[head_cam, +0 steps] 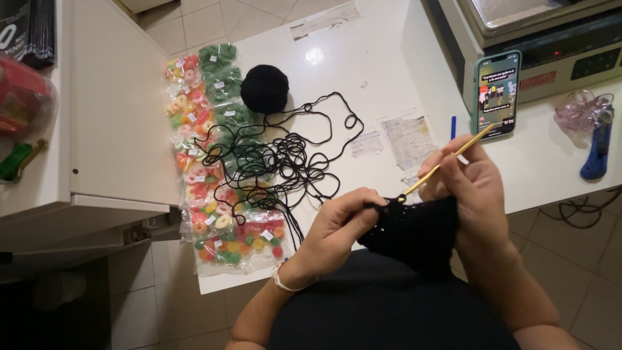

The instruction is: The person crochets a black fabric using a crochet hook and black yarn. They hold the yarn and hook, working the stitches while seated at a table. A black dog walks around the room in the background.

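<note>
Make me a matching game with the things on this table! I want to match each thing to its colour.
Things:
1. ball of yarn
2. crochet hook
3. box cutter
4. table

Colours:
a. white
b. blue
c. black
d. gold

Pairs: 1-c, 2-d, 3-b, 4-a

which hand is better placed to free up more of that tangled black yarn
Left, probably. The left hand pinches the crochet piece beside the yarn tangle; the right hand holds the crochet hook.
</note>
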